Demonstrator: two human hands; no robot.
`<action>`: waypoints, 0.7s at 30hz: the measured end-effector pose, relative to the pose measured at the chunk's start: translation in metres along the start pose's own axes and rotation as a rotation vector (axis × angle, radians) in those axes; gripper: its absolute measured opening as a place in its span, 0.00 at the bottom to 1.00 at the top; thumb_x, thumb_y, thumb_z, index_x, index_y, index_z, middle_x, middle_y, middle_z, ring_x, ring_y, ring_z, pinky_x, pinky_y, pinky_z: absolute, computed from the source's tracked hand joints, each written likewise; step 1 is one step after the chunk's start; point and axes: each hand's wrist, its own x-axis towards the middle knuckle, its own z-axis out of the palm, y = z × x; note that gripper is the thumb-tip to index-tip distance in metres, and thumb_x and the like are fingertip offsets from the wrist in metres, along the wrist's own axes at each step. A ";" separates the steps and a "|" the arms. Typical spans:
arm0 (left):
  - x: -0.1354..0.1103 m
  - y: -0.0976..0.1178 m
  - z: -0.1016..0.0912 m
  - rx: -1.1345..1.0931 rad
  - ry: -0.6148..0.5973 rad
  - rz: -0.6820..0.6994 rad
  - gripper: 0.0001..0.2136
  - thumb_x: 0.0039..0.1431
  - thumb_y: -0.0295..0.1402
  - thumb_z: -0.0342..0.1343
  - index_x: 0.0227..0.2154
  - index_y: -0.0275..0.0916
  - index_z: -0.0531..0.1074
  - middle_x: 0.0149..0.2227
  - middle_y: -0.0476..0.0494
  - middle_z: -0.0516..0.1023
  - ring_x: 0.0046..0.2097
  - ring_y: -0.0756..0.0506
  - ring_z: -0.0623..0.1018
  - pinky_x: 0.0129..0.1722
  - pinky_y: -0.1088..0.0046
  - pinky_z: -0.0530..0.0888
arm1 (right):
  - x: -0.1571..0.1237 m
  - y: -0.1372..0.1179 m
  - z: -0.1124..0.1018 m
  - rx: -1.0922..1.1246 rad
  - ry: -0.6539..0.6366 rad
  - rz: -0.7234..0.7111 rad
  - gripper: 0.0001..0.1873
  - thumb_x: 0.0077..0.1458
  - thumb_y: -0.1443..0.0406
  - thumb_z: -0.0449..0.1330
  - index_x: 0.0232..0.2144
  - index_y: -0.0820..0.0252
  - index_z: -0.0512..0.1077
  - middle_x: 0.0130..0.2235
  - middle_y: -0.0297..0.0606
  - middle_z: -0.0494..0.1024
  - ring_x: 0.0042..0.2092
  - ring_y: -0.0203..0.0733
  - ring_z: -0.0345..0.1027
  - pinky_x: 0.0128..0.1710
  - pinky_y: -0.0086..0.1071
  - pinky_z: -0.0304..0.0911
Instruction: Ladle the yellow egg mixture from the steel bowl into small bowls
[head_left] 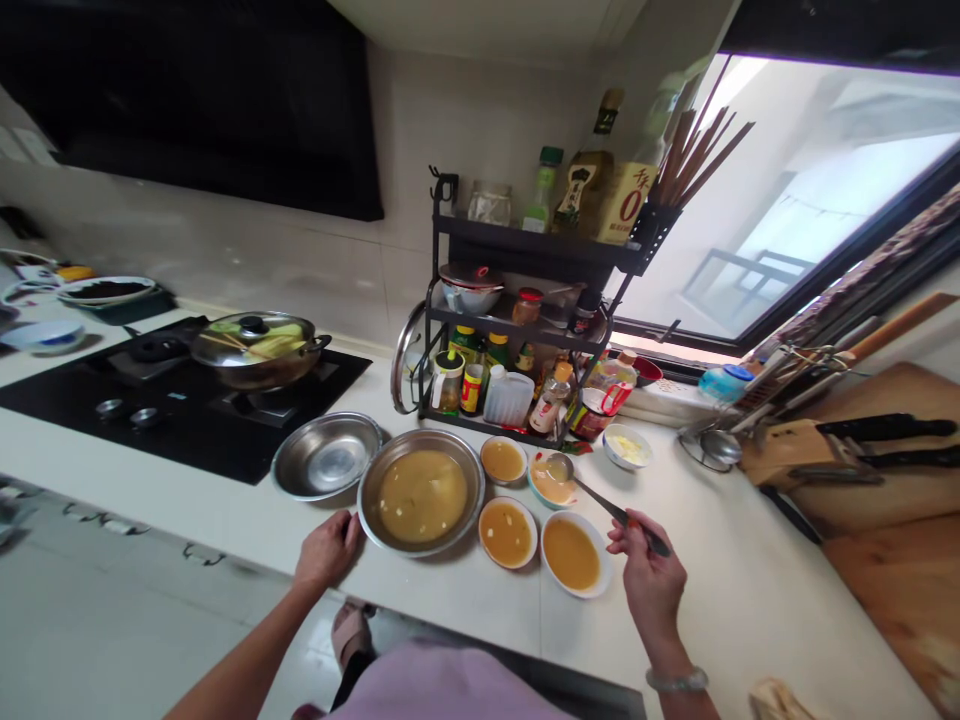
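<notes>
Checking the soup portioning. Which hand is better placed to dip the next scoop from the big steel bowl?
Right, probably: the right hand grips the ladle, its cup over a small bowl beside the big steel bowl. The left hand only rests at that bowl's rim.

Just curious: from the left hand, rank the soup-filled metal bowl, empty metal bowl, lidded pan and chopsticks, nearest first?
1. Soup-filled metal bowl, touching the left hand.
2. Empty metal bowl, just behind it.
3. Lidded pan, on the stove.
4. Chopsticks, on the rack, far right.
</notes>
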 end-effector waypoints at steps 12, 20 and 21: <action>0.002 -0.005 0.005 0.000 0.006 0.009 0.18 0.65 0.41 0.39 0.27 0.41 0.69 0.31 0.41 0.79 0.34 0.44 0.77 0.33 0.71 0.64 | -0.026 -0.013 0.021 -0.100 -0.304 -0.353 0.11 0.60 0.62 0.56 0.41 0.56 0.76 0.37 0.43 0.76 0.28 0.39 0.71 0.24 0.34 0.71; 0.002 -0.005 0.007 -0.011 0.002 0.006 0.19 0.66 0.42 0.38 0.28 0.41 0.69 0.31 0.40 0.79 0.35 0.44 0.77 0.34 0.71 0.63 | -0.061 0.006 0.098 -0.024 -0.557 -0.225 0.14 0.62 0.60 0.52 0.41 0.57 0.75 0.31 0.38 0.76 0.22 0.35 0.67 0.22 0.30 0.68; 0.002 -0.005 0.006 -0.011 0.000 0.002 0.18 0.66 0.42 0.38 0.28 0.41 0.69 0.32 0.41 0.79 0.35 0.44 0.77 0.34 0.71 0.63 | -0.062 0.008 0.106 -0.055 -0.573 -0.241 0.14 0.62 0.60 0.52 0.40 0.57 0.76 0.31 0.38 0.77 0.22 0.36 0.67 0.24 0.31 0.68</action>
